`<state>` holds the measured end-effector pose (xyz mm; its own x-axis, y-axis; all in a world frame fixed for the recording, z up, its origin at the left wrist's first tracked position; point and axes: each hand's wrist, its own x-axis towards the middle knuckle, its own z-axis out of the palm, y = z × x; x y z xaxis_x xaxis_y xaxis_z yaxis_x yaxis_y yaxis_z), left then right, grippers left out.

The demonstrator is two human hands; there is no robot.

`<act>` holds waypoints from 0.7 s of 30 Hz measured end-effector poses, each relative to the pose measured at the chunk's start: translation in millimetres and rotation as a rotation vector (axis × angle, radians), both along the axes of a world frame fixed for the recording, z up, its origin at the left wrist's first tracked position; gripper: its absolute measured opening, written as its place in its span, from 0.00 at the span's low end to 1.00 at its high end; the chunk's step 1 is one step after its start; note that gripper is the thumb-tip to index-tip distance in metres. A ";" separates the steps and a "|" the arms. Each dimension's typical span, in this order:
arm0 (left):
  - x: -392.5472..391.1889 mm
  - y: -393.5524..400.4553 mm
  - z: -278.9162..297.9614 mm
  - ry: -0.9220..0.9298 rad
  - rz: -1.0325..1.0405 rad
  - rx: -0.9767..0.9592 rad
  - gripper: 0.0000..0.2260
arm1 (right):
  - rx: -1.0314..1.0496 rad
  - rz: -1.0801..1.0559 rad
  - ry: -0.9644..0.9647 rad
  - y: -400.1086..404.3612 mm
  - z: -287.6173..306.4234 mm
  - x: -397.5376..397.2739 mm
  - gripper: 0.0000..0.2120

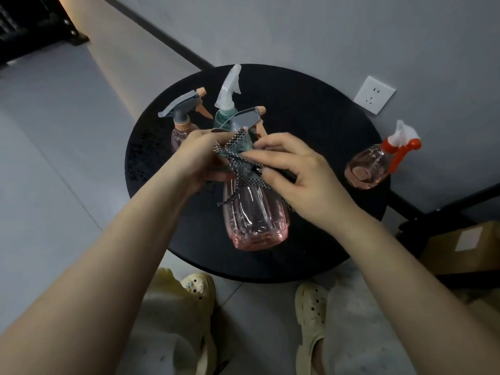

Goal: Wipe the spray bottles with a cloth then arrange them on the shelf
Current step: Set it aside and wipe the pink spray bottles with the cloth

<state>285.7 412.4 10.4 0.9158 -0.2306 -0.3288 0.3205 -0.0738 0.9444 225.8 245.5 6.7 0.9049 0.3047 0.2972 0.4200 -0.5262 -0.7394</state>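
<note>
Pink ribbed plastic spray bottle (255, 212) with a grey trigger head hangs mid-frame above the round black table (311, 109), its neck gripped by the left hand (200, 155). The right hand (295, 169) pinches a checked grey-and-teal cloth (238, 155) against its shoulder. Hard rubbing there could twist the bottle from that one-handed grip and drop it onto the table. No shelf can be picked out for certain.
</note>
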 end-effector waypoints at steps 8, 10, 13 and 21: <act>7.5 -1.8 -9.0 -0.012 0.025 0.011 0.08 | -0.086 0.067 -0.016 -5.2 -8.5 -4.7 0.16; 10.5 0.5 -10.7 -0.003 0.035 0.000 0.10 | -0.166 0.091 -0.081 -6.4 -8.7 -7.6 0.15; 12.4 0.7 -10.1 0.009 0.093 0.057 0.09 | -0.291 0.165 -0.187 -10.7 -10.4 -15.8 0.14; 20.0 10.3 -13.0 0.011 0.226 0.074 0.13 | -0.591 0.351 -0.420 -12.4 -19.8 -37.3 0.13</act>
